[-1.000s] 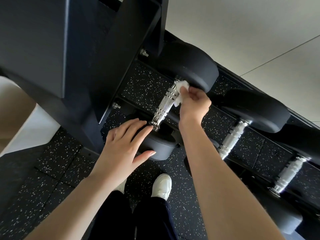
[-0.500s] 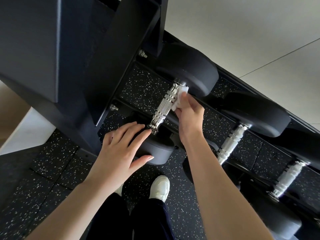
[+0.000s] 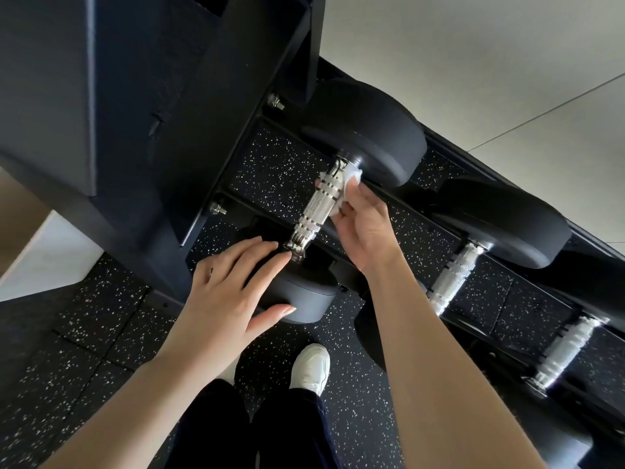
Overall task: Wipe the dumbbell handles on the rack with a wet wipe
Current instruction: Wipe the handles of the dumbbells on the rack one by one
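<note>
The rack (image 3: 436, 225) runs from upper left to lower right; on it the nearest dumbbell handle (image 3: 313, 208) points away and rightward; the left hand (image 3: 233, 292) lies flat, fingers straight, on its near weight; the right hand (image 3: 367, 231) pinches the wet wipe (image 3: 350, 177) against the handle's far end, so it is nearer.

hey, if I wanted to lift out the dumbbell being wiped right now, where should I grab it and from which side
Probably the knurled steel handle of the dumbbell, at its bare middle, from above: it lies open between the two heads, and the knurling aids grip. The right hand holds the wet wipe near its far end.
</note>
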Available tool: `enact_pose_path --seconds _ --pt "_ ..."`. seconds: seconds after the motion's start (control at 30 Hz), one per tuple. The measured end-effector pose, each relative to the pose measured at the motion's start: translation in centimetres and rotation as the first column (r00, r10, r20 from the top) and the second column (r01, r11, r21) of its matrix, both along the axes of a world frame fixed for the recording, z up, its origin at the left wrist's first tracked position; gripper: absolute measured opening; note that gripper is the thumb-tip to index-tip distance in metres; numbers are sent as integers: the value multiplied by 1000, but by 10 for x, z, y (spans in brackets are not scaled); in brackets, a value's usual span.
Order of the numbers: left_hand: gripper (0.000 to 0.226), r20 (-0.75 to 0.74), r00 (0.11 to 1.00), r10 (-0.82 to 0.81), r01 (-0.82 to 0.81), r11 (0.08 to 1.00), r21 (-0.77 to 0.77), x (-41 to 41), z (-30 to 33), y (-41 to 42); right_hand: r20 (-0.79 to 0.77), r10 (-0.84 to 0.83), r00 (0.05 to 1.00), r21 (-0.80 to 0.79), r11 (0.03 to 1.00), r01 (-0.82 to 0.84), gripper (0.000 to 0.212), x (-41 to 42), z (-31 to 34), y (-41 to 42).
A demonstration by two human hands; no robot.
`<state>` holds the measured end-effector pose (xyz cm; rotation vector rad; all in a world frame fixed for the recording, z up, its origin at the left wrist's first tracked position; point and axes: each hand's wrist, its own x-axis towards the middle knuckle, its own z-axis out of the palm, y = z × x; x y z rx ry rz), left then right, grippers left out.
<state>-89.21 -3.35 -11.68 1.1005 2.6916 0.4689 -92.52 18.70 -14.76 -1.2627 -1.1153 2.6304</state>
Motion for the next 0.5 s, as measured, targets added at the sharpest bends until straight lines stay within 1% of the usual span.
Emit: enact_pose_path --seconds 0.07,0.13,0.17,0.27,0.33,0.4,0.5 --pt "57 -7 1000 3 -3 1000 -5 0 1 -1 -5 47 999 -45 998 -47 11 6 -2 -1" --pt "57 -9 1000 -2 2 1000 -6 0 1 -1 2 120 993 -72 990 -119 34 15 -6 -2" --pt "57 -8 1000 -3 3 1000 -5 -1 1 -1 6 168 986 -71 983 -167 41 19 -5 -4" --pt "57 -8 1000 -4 4 1000 -2 0 2 -1 17 307 952 -51 951 -306 35 29 -9 -7" --pt "57 -10 1000 0 0 1000 -1 0 1 -1 26 367 930 -44 930 -365 32 35 -12 -10" --pt "57 -10 1000 1 -1 1000 -1 1 1 -1 51 422 905 1 906 -422 26 38 -12 -12" --pt "57 -9 1000 4 -4 1000 -1 1 1 -1 103 519 849 93 844 -528 23 39 -8 -14"
